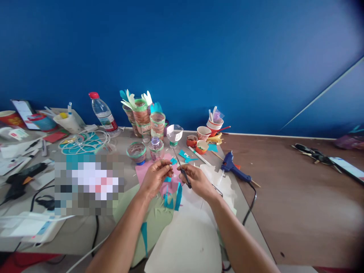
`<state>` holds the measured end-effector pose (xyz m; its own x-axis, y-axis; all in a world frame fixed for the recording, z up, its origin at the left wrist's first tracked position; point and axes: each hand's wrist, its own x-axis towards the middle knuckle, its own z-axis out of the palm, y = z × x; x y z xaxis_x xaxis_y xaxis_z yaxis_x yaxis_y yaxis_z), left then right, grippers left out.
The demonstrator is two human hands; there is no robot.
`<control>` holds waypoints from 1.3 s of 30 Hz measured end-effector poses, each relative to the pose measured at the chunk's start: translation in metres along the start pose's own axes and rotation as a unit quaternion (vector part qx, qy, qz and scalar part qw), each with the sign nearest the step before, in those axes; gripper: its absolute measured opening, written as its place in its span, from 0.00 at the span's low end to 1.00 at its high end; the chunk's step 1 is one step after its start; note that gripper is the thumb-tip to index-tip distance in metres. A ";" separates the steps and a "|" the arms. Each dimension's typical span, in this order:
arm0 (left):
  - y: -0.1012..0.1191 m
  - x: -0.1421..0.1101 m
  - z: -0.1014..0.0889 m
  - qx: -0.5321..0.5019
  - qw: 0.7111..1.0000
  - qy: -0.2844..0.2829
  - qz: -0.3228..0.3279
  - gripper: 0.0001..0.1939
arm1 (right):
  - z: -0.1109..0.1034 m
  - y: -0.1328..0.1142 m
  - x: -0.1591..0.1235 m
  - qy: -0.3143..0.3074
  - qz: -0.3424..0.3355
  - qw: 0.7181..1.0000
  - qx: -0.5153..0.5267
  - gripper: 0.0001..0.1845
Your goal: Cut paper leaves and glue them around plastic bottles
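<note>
My right hand [199,181] holds a pair of black-handled scissors [185,177], blades pointing up and away over the table. Just left of it, my left hand [155,177] is closed in a pinch; a tiny pale bit shows at its fingertips, too small to name. Beneath both hands lie pink paper [143,171], blue paper scraps [178,197] and a white paper sheet [187,242]. Green paper [159,216] spreads under my left forearm. Beyond the hands stand a cut clear bottle top [174,132] and a small brown bowl [136,151] with a green rim.
A blue glue gun [234,167] lies to the right, its cord trailing off the grey table edge. Decorated cups [141,117] and a red-capped bottle [104,113] stand along the wall. Orange paper cups [201,146] sit behind my right hand. Cables [85,143] clutter the left.
</note>
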<state>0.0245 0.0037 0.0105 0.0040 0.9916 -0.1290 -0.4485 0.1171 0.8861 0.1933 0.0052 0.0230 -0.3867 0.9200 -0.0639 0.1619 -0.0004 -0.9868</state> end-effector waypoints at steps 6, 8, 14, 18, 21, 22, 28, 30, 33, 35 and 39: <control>0.001 0.000 0.001 -0.006 1.000 0.018 0.016 0.17 | 0.009 0.001 -0.004 0.056 -0.069 0.987 -0.134 0.13; 0.002 0.000 0.001 -0.009 0.999 0.029 0.023 0.19 | 0.013 0.002 -0.005 0.070 -0.099 0.978 -0.168 0.12; 0.002 0.001 0.002 -0.011 0.998 0.048 0.031 0.21 | 0.028 0.008 -0.004 0.083 -0.135 0.954 -0.255 0.12; 0.000 0.001 0.002 0.013 0.997 0.059 0.038 0.21 | 0.032 0.012 -0.003 0.098 -0.131 0.947 -0.277 0.13; -0.001 0.000 0.002 0.034 0.997 0.061 0.040 0.20 | 0.031 0.014 -0.003 0.102 -0.135 0.941 -0.293 0.13; -0.001 0.000 0.002 0.041 0.997 0.059 0.039 0.20 | 0.031 0.014 -0.003 0.102 -0.136 0.940 -0.295 0.13; -0.002 0.000 0.002 0.058 0.996 0.061 0.037 0.19 | 0.031 0.015 -0.003 0.102 -0.137 0.937 -0.304 0.14; -0.003 0.001 0.001 0.066 0.995 0.061 0.044 0.18 | 0.031 0.015 -0.002 0.100 -0.138 0.938 -0.300 0.14; -0.004 0.001 0.001 0.086 0.993 0.061 0.061 0.17 | 0.031 0.014 -0.003 0.097 -0.138 0.942 -0.290 0.13; -0.004 0.001 0.001 0.097 0.991 0.063 0.071 0.16 | 0.030 0.013 -0.003 0.095 -0.138 0.944 -0.284 0.13; -0.003 0.000 0.003 0.111 0.988 0.067 0.079 0.14 | 0.030 0.012 -0.004 0.096 -0.139 0.942 -0.291 0.13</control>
<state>0.0283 0.0030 0.0086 -0.1764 0.9840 -0.0254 -0.2260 -0.0154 0.9740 0.1693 -0.0099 0.0071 -0.3259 0.9068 0.2674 0.5705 0.4141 -0.7092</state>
